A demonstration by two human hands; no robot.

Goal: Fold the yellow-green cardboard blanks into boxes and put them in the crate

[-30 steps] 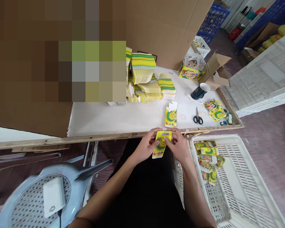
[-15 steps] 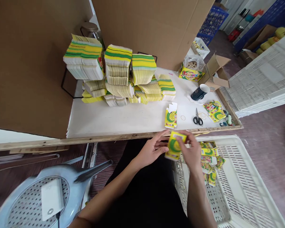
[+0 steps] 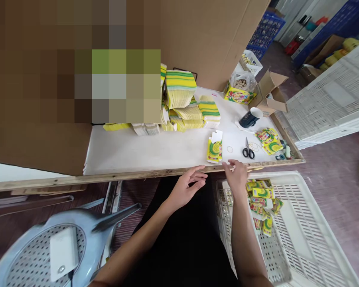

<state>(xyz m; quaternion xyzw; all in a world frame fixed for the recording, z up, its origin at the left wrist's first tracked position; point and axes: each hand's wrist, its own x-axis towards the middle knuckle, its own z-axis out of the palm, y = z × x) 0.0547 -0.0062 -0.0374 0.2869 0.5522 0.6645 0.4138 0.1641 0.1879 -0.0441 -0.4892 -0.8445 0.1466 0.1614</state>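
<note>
Crate (image 3: 300, 217) holds cartons (image 3: 263, 193); left hand (image 3: 187, 187) and right hand (image 3: 237, 177), grip half-parted, seem empty.

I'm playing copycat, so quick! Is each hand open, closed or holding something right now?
Left hand: open, nothing seen in it.
Right hand: open, fingers loosely bent, nothing seen in it, near the yellow carton.

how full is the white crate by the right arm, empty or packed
Partly filled: yellow boxes lie heaped toward the far end of the crate, while bare perforated floor shows nearer.
</note>
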